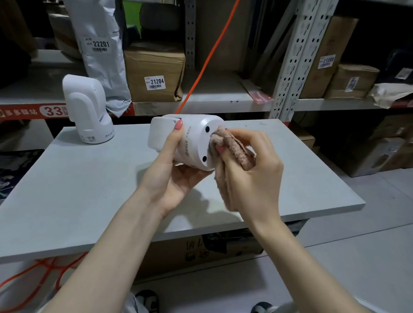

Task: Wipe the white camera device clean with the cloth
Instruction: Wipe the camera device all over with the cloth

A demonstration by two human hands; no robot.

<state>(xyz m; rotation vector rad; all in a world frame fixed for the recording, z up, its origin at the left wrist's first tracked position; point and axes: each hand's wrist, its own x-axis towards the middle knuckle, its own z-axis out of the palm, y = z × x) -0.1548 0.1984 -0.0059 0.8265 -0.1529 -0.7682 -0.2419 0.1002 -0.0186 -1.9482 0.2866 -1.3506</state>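
The white plastic camera device with a rounded body (190,138) is held in the air above the middle of the flat grey desk (81,188), turned on its side so that its round base with two small dark holes faces to the right. The left hand (175,172) grips this camera device from below, with the palm under the body and the thumb lying across the top, the pink nail near the upper edge. The right hand (252,175) holds the pink fluffy cloth (231,150) bunched between the thumb and the curled fingers, and the cloth presses against the round base of the camera device; a part of the cloth hangs down under the hand. A second white camera device with a tall rounded head (87,108) stands upright on the far left corner of the desk, well apart from the held one. Behind the desk there is a grey metal shelf rack (298,54) with brown cardboard boxes (154,72) and a grey plastic parcel bag (99,42), each with a number label. An orange cable (218,42) runs diagonally down from the upper part of the rack toward the back edge of the desk, and more orange cable lies on the floor below the left side of the desk.
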